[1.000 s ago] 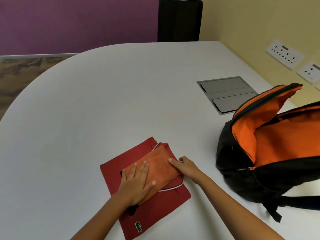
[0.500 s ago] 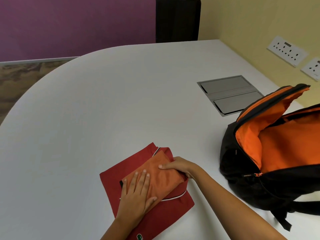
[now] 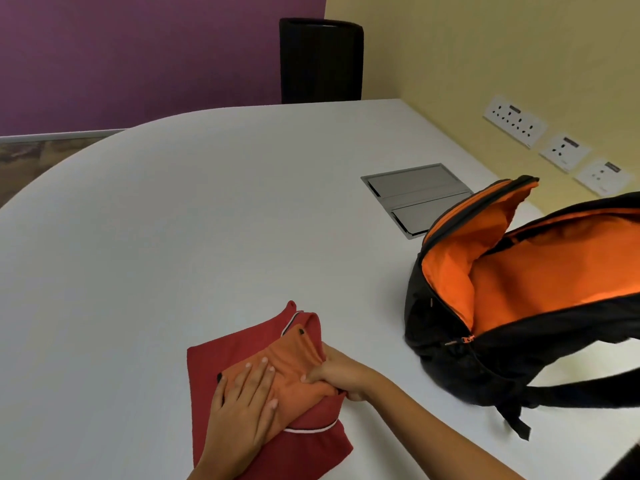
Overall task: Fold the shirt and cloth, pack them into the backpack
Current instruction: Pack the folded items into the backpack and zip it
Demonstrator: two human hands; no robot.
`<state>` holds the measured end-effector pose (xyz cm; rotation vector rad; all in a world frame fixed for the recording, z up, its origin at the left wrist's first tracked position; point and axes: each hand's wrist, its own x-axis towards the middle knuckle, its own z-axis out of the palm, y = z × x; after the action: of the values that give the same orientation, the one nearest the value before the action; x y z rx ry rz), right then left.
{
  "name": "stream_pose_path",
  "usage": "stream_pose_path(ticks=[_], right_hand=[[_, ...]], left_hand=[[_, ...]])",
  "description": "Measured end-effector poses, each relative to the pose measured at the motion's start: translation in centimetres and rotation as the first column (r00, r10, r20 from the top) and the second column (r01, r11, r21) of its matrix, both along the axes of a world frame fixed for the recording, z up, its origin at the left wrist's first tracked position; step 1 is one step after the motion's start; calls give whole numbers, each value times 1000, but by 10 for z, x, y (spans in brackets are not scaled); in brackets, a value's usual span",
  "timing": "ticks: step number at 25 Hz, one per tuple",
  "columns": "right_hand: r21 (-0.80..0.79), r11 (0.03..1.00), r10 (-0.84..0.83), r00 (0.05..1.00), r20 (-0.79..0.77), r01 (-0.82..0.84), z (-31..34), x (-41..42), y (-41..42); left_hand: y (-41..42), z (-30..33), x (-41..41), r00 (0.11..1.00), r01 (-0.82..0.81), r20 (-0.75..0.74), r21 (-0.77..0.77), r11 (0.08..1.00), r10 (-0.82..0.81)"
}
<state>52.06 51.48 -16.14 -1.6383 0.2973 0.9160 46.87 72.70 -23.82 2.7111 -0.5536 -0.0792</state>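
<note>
A folded red shirt [image 3: 242, 344] lies flat near the table's front edge. A folded orange cloth [image 3: 294, 362] sits on top of it. My left hand [image 3: 242, 407] rests flat on the cloth with fingers spread. My right hand [image 3: 341, 377] grips the right edge of the cloth and shirt, thumb on top and fingers curled under the stack. The black backpack [image 3: 460, 368] with orange lining lies to the right, its main compartment unzipped and gaping towards me.
The white table [image 3: 173, 237] has a grey metal cable hatch [image 3: 415, 194] set in it behind the backpack. A black chair back [image 3: 320, 60] stands at the far edge. Wall sockets [image 3: 516, 121] line the yellow wall on the right.
My right hand has closed around the right edge of the stack, bunching the orange cloth. My left hand stays flat on top.
</note>
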Motion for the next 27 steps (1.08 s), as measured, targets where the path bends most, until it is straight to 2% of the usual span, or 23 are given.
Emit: stream_pose_path(ticks=[2, 5, 8, 10, 13, 18, 20, 22, 27], right_hand=[[-51, 998, -38, 997, 69, 41, 12, -10, 1], [-122, 988, -76, 982, 176, 98, 45, -20, -2], [-146, 977, -115, 958, 262, 157, 96, -26, -15], [-171, 966, -131, 938, 321, 193, 134, -29, -29], [-176, 954, -154, 898, 411, 244, 193, -31, -55], [-55, 933, -270, 793, 546, 356, 297, -21, -113], [-29, 910, -321, 744, 586, 415, 335, -17, -147], [2, 880, -383, 707, 594, 475, 365, -13, -185], [22, 786, -556, 692, 461, 618, 397, -24, -272]], left_hand=[[-7, 5, -6, 996, -78, -51, -85, 993, 74], [-25, 15, -9, 982, -190, -74, -303, 934, 176], [-48, 40, -6, 978, -201, -80, -604, 772, 191], [-66, 65, 1, 989, -141, -74, -738, 660, 128], [-95, 102, 9, 994, -57, 8, -816, 575, 110], [-138, 156, 39, 961, -270, -216, -876, 400, 175], [-160, 177, 55, 947, -307, -234, -860, 407, 221], [-185, 196, 71, 956, -284, -212, -835, 472, 202], [-250, 230, 106, 977, -82, -202, -648, 757, -66]])
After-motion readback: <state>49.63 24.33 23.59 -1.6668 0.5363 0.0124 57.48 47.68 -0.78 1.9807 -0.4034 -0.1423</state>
